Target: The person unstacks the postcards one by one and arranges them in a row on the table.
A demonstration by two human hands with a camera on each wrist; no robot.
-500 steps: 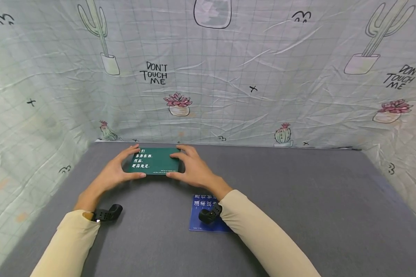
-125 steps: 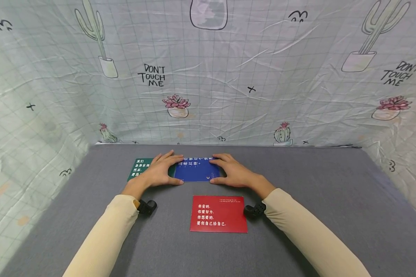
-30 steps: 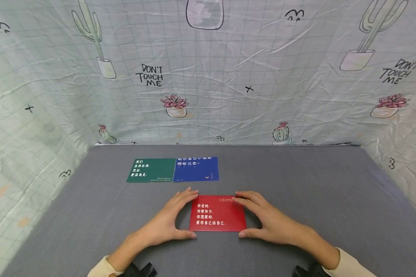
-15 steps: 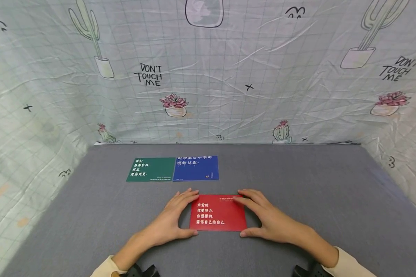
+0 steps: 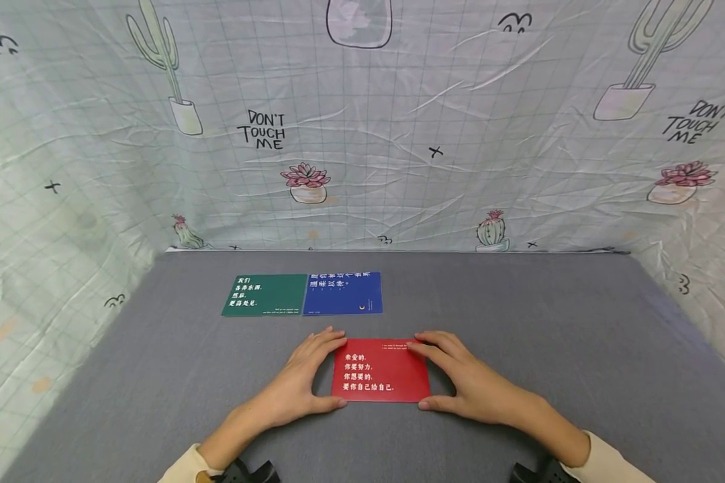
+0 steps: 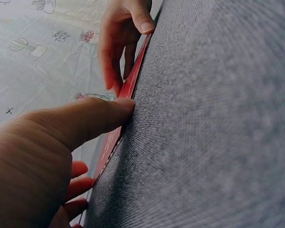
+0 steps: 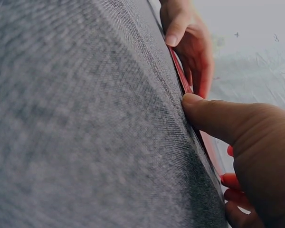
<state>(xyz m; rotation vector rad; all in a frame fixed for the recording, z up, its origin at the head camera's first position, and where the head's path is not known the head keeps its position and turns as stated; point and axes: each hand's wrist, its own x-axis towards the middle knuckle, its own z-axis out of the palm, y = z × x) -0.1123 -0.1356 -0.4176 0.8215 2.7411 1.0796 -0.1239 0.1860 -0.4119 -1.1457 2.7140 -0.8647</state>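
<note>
Red card [image 5: 379, 379] lies on grey table [image 5: 556, 322], white text up, on the person's side. Left hand [image 5: 293, 386] grips its left end, right hand [image 5: 472, 386] its right: thumbs at near edge, fingers at far edge. Green card [image 5: 272, 298] and blue card [image 5: 341, 298] sit farther back, side by side, green on the left; can't tell if their edges touch. Cactus-print cloth [image 5: 368, 100] hangs behind. Cream sleeve [image 5: 607, 459] at right wrist.

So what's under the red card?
Just grey table shows around the red card. Whatever lies directly beneath it is covered, so I can't say.
</note>
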